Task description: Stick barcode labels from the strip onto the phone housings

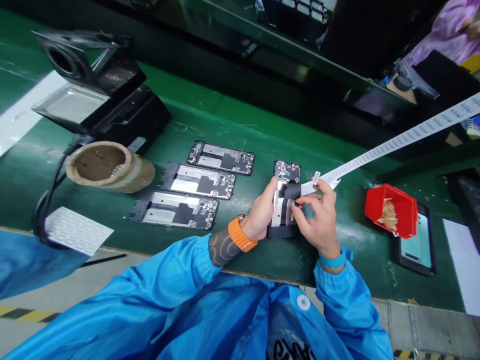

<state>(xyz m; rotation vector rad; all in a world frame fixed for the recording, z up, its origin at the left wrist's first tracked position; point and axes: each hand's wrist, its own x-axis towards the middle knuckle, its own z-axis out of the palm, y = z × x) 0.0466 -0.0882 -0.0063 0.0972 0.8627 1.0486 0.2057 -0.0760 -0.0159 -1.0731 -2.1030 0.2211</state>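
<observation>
My left hand (261, 209) grips the left edge of an opened phone frame (278, 215), which stands lengthwise on the bench, its circuit board at the far end. A black flap (292, 191) lies across the middle of its silvery bay. Over the frame's right edge, my right hand (318, 217) has its thumb and fingers bent close together; what they pinch, if anything, is hidden. A small white label (316, 177) shows at its raised finger. The near end of a long white label strip (360, 160) lies by these fingers. Three similar phone frames (204, 184) lie to the left.
At left stand a black machine with a metal tray (71, 102) and a brown cardboard ring (140, 175). A red bin (407, 212) with small tan pieces sits at right, beside a dark-edged device (416, 245). A person's pink sleeve (442, 30) shows far right.
</observation>
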